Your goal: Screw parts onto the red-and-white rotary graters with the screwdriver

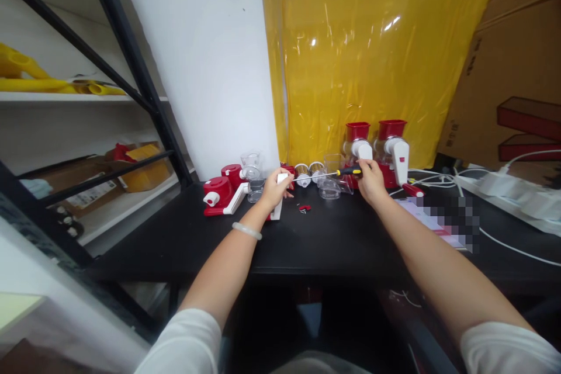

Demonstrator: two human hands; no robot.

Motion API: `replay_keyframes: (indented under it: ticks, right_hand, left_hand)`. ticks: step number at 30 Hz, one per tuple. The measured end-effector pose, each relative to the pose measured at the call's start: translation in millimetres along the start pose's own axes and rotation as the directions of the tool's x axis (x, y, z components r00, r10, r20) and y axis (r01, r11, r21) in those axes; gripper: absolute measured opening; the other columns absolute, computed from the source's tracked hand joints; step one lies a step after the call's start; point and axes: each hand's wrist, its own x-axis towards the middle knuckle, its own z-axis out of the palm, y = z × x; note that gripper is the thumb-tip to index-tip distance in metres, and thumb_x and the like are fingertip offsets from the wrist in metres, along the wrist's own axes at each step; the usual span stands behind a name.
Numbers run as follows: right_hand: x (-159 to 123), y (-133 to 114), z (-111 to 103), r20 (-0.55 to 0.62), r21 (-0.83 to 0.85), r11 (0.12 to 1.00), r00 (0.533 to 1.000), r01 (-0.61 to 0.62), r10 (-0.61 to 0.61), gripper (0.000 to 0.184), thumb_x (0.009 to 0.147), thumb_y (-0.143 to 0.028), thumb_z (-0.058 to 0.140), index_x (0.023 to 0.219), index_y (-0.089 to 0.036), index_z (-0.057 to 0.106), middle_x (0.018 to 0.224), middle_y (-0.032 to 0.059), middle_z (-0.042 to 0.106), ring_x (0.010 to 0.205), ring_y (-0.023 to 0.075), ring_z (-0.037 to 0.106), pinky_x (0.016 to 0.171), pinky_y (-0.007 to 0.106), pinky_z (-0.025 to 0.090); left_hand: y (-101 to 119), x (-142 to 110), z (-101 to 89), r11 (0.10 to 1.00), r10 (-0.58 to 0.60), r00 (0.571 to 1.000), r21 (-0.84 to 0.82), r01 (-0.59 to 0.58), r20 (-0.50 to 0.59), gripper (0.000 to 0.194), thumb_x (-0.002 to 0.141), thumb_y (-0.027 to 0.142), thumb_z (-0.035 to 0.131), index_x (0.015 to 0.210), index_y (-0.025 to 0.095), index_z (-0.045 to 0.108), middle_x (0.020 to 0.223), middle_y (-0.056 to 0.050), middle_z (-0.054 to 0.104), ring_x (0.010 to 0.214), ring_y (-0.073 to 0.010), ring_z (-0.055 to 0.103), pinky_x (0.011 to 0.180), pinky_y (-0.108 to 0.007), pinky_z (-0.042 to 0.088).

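Observation:
My right hand [372,182] is closed around the yellow-and-black handle of a screwdriver [349,172]. Its thin metal shaft points left, and the tip reaches my left hand [272,189]. There my fingers grip a white crank arm [277,209], mostly hidden by the hand, with a bit of red at its lower end. Small red pieces and screws [304,208] lie on the black table between my hands. Behind them are grater drums [302,174] and a clear plastic hopper [329,188].
Red-and-white rotary graters stand at the left [218,194] and back right [393,152]. Past my right forearm are a partly blurred flat screen or sheet [432,219], white cables and a power strip [504,193]. A black-framed shelf [151,93] rises at left; yellow plastic sheeting [372,41] hangs behind.

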Motion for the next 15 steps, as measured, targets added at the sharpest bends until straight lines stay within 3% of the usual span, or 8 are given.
replay_keyframes:
  ticks: [3, 8, 15]
  right_hand:
    - [-1.3, -0.8, 1.3, -0.053, 0.01, 1.0, 0.998, 0.028, -0.027, 0.053, 0.074, -0.066, 0.085, 0.087, -0.026, 0.052, 0.087, -0.0035, 0.06, 0.08, 0.0148, 0.059, 0.065, 0.024, 0.05]
    - [-8.4, -4.1, 5.4, -0.001, 0.08, 0.996, 1.0, -0.026, 0.026, 0.049, 0.075, -0.061, 0.087, 0.091, -0.026, 0.056, 0.094, -0.0007, 0.064, 0.083, 0.0166, 0.061, 0.066, 0.028, 0.055]
    - [-11.5, -8.4, 8.3, 0.116, 0.223, 0.963, 0.985, -0.152, 0.129, 0.039, 0.071, -0.042, 0.088, 0.093, -0.027, 0.059, 0.095, -0.0003, 0.064, 0.085, 0.0187, 0.064, 0.071, 0.032, 0.057]
  left_hand:
    - [0.6, -0.4, -1.4, 1.0, 0.009, 1.0, -0.008, -0.009, 0.002, 0.052, 0.071, 0.058, 0.092, 0.085, 0.022, 0.059, 0.057, 0.007, 0.064, 0.037, -0.0084, 0.049, 0.043, -0.025, 0.056]
    - [2.2, 1.7, -5.7, 1.0, 0.01, 1.0, -0.017, -0.011, -0.024, 0.049, 0.073, 0.056, 0.092, 0.085, 0.021, 0.06, 0.057, 0.006, 0.064, 0.036, -0.0095, 0.051, 0.041, -0.024, 0.053]
    - [3.3, 7.4, -12.9, 0.999, 0.005, 0.998, -0.049, -0.008, -0.061, 0.041, 0.078, 0.051, 0.086, 0.086, 0.021, 0.061, 0.058, 0.006, 0.064, 0.034, -0.0087, 0.048, 0.037, -0.022, 0.045]
